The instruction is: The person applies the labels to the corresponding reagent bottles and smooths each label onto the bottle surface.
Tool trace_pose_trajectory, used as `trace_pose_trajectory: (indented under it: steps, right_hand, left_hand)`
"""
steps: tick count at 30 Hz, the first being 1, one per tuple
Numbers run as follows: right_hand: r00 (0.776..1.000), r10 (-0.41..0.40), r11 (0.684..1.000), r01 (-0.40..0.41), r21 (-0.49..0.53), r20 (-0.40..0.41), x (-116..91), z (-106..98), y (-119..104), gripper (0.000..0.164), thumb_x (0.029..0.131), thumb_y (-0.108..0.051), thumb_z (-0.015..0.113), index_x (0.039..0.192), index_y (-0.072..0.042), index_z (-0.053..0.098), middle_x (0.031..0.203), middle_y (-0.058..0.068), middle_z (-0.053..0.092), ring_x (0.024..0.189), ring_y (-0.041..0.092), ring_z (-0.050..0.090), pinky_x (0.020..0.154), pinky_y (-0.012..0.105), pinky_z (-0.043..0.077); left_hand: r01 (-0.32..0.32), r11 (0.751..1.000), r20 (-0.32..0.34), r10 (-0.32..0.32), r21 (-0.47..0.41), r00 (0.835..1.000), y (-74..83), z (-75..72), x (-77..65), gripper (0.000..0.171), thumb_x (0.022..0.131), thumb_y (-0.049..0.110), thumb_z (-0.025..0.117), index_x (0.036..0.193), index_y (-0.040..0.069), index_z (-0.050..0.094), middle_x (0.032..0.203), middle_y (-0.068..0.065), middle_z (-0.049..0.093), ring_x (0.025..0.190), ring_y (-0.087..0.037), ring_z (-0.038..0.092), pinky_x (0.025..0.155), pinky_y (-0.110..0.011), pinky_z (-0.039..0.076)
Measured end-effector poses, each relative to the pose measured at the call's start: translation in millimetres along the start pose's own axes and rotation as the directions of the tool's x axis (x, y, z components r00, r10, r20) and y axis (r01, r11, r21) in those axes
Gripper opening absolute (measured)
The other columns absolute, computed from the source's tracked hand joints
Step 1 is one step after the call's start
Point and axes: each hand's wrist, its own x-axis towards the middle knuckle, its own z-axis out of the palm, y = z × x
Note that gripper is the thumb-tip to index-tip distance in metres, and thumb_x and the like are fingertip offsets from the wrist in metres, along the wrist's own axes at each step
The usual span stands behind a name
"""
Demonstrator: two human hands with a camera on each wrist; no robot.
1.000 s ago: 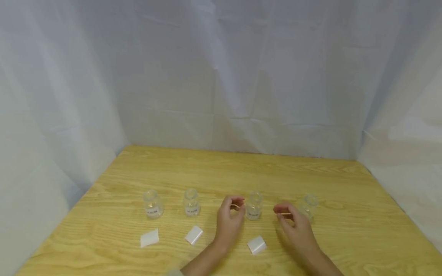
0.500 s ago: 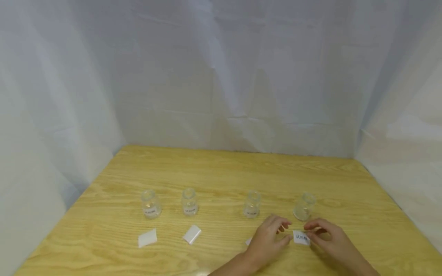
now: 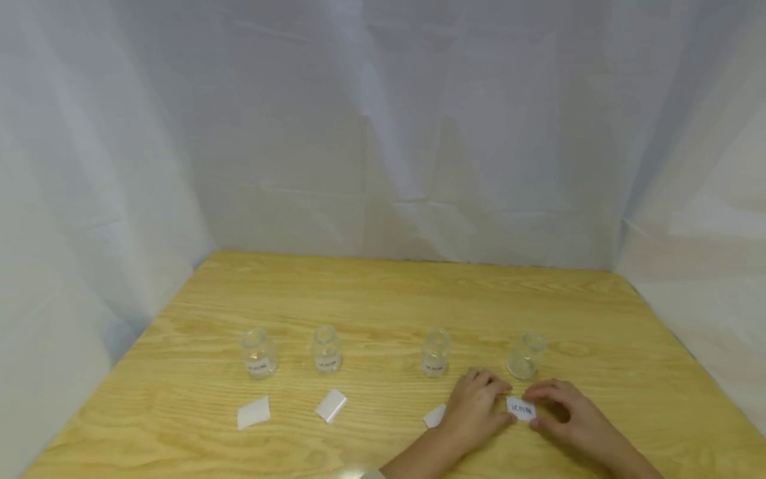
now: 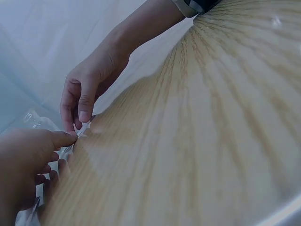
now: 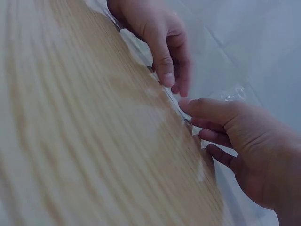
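A small white label (image 3: 520, 408) with dark printed characters is between both hands, low over the table at the front right. My right hand (image 3: 573, 420) pinches its right edge, index finger above and thumb below. At its left edge my left hand (image 3: 477, 409) pinches it with thumb and fingertips. Just behind stands a small clear glass jar (image 3: 526, 357) with no label visible on it. In both wrist views the hands face each other at the table edge, and the label is hardly visible.
Three more glass jars (image 3: 435, 354) (image 3: 326, 350) (image 3: 258, 355), each with a printed label, stand in a row to the left. White slips (image 3: 254, 413) (image 3: 331, 406) lie in front; another slip (image 3: 434, 416) is partly behind my left hand. White sheeting (image 3: 383, 133) surrounds the wooden table (image 3: 383, 293).
Both hands have moved right and toward the table's front, away from the third jar. The label came into view in my right hand, and my left hand has closed in on its left edge.
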Motion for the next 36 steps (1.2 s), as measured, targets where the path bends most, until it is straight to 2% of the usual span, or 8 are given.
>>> trace_pose_trajectory:
  steps: [4, 7, 19, 26, 36]
  right_hand:
    - [1.000, -0.012, 1.000, 0.011, 0.022, 0.027, 1.2, 1.1, 1.4, 0.028, 0.077, -0.014, 0.075, 0.103, -0.016, 0.066, 0.110, -0.004, 0.056, 0.102, 0.003, 0.046, 0.084, 0.013, 0.038]
    - [0.999, -0.018, 0.999, 0.016, 0.046, 0.041, 0.7, 1.3, 1.8, 0.025, 0.079, -0.013, 0.073, 0.102, -0.015, 0.066, 0.111, 0.000, 0.055, 0.103, 0.002, 0.045, 0.083, 0.014, 0.040]
    - [0.999, -0.038, 0.999, 0.037, 0.022, 0.025, -0.4, 2.8, 4.0, 0.026, 0.076, -0.012, 0.075, 0.101, -0.016, 0.066, 0.110, 0.002, 0.056, 0.105, 0.002, 0.044, 0.085, 0.008, 0.036]
    - [0.999, 0.019, 1.000, -0.020, 0.024, 0.041, 0.3, 0.9, 3.2, 0.023, 0.078, -0.016, 0.074, 0.099, -0.018, 0.066, 0.111, -0.001, 0.056, 0.104, 0.000, 0.043, 0.085, 0.009, 0.036]
    - [1.000, -0.014, 1.000, 0.013, 0.011, 0.023, 0.1, 0.3, 2.5, 0.025, 0.076, -0.013, 0.075, 0.099, -0.019, 0.066, 0.110, 0.001, 0.056, 0.104, 0.002, 0.043, 0.086, 0.006, 0.032]
  left_hand:
    - [-0.014, 0.999, 0.020, 0.013, 0.051, 1.000, -2.1, 1.0, 0.1, 0.039, 0.080, 0.044, 0.067, 0.112, 0.022, 0.064, 0.111, 0.011, 0.054, 0.106, -0.006, 0.043, 0.090, -0.021, 0.037]
    - [-0.022, 0.998, 0.011, 0.022, 0.065, 1.000, -2.4, 1.4, -0.4, 0.035, 0.081, 0.043, 0.067, 0.108, 0.022, 0.066, 0.110, 0.011, 0.054, 0.105, -0.006, 0.043, 0.089, -0.020, 0.037]
    - [0.007, 0.999, 0.013, -0.007, 0.045, 1.000, 0.8, 0.5, -1.2, 0.025, 0.080, 0.040, 0.069, 0.099, 0.024, 0.067, 0.106, 0.013, 0.054, 0.103, -0.005, 0.043, 0.086, -0.017, 0.037]
    - [0.011, 0.999, 0.016, -0.012, 0.054, 1.000, 0.9, 1.6, 0.2, 0.027, 0.080, 0.041, 0.068, 0.101, 0.024, 0.065, 0.107, 0.013, 0.054, 0.104, -0.004, 0.043, 0.086, -0.017, 0.037]
    - [0.006, 0.999, 0.015, -0.006, 0.050, 1.000, 3.1, -2.0, 0.5, 0.023, 0.080, 0.040, 0.069, 0.096, 0.024, 0.067, 0.105, 0.013, 0.055, 0.101, -0.004, 0.043, 0.085, -0.017, 0.037]
